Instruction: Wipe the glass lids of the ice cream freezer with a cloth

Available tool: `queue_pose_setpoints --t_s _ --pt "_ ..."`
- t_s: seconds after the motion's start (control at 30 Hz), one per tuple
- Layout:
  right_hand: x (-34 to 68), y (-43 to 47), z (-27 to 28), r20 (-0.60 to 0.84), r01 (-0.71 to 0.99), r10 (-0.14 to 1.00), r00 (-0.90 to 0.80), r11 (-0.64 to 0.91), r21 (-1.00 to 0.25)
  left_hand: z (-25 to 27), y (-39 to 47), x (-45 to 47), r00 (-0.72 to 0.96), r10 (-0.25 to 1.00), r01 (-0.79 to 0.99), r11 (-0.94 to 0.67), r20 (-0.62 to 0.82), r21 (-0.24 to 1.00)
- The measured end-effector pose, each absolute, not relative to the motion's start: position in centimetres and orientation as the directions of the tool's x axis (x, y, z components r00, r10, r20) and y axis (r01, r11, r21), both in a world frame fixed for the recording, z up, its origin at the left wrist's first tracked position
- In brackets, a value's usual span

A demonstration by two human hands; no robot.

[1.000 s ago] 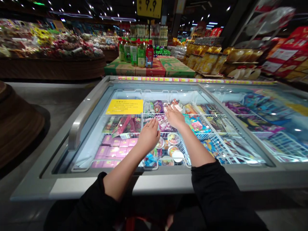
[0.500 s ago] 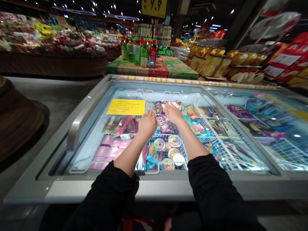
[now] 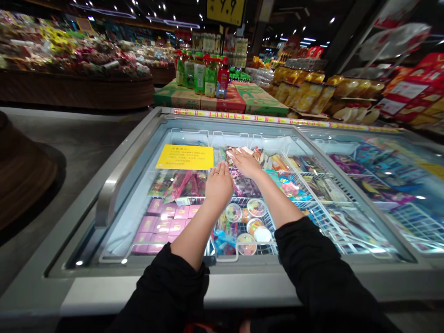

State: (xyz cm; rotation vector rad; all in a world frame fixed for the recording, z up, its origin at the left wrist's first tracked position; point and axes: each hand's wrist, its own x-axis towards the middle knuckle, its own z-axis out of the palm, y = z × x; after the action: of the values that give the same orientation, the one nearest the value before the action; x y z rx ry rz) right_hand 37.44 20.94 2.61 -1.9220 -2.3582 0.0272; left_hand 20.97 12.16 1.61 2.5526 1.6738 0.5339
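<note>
My left hand [image 3: 219, 184] lies palm down over the freezer's glass lid [image 3: 194, 178], its fingers stretched forward and a ring on one of them. Just right of it and slightly farther away, my right hand [image 3: 245, 163] is also palm down with its fingers extended. Neither hand holds anything; both look to be resting on the glass. A yellow notice [image 3: 185, 157] is by my left fingertips. Beneath the glass, purple packets [image 3: 243, 184], lidded cups [image 3: 256, 207] and pink boxes [image 3: 162, 225] sit in wire baskets.
A curved handle [image 3: 110, 196] stands up at the lid's left side. Along the far edge runs a price strip [image 3: 243, 116]. Behind the freezer, drink bottles [image 3: 211, 76] stand on cartons [image 3: 183, 96]. Jars [image 3: 310, 96] are stacked behind on the right, and a wooden display [image 3: 79, 89] is on the left.
My two hands have come closer together: the right slid a little left, the left a little right. The view has also shifted slightly.
</note>
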Motion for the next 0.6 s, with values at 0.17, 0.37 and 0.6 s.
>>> queue_pose_setpoints --t_s 0.17,0.37,0.6 --pt "38.9 21.7 2.8 0.058 0.99 0.991 -0.119 0.123 -0.069 1.8 12.1 20.8 0.362 0.9 0.881 -0.415 0.242 0.228" --pt "38.6 17.1 2.1 0.086 0.982 0.979 -0.183 0.187 -0.035 1.7 12.0 21.2 0.368 0.897 0.888 -0.417 0.243 0.193" --pt "37.3 20.3 2.5 0.027 0.965 0.969 -0.245 0.247 -0.085 1.8 12.4 21.2 0.388 0.885 0.877 -0.44 0.259 0.192"
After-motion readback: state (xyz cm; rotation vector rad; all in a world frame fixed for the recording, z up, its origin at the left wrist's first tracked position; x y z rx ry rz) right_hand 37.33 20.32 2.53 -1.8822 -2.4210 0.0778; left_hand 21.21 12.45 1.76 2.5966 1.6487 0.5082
